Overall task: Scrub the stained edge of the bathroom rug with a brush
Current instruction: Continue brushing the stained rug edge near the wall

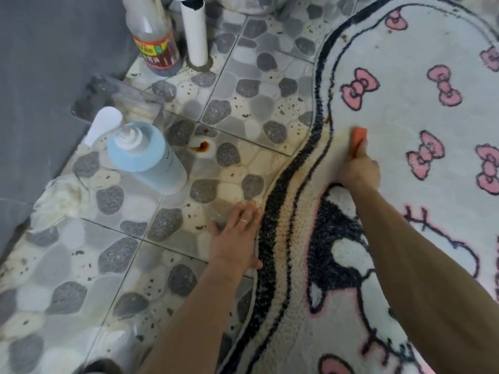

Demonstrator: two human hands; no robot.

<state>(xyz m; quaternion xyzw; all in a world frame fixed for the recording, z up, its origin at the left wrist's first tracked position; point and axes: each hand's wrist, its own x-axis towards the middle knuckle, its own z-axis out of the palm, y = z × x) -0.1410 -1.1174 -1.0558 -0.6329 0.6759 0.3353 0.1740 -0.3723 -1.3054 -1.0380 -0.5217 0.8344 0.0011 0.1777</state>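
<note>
Hands meet the rug (405, 103) along its left edge. The right hand (360, 168) is curled tight round an orange brush (359, 136) and holds it down on the pile just inside the rug's black border stripes, where a yellow-brown stain (330, 137) spreads. The left hand (237, 238) lies flat, fingers straight and holding nothing, on the pebble-patterned floor (243, 90). It touches the rug's outer border, nearer the person than the brush, and a ring shows on one finger. Off the rug to the left a brown spot (202, 147) marks a tile, and beyond it stands a pale blue pump bottle (147, 155). A crumpled whitish cloth (62, 195) lies further left still. Left of the rug's far curve, a clear bottle with a red label (155, 41) stands beside a white pipe (194, 31).
</note>
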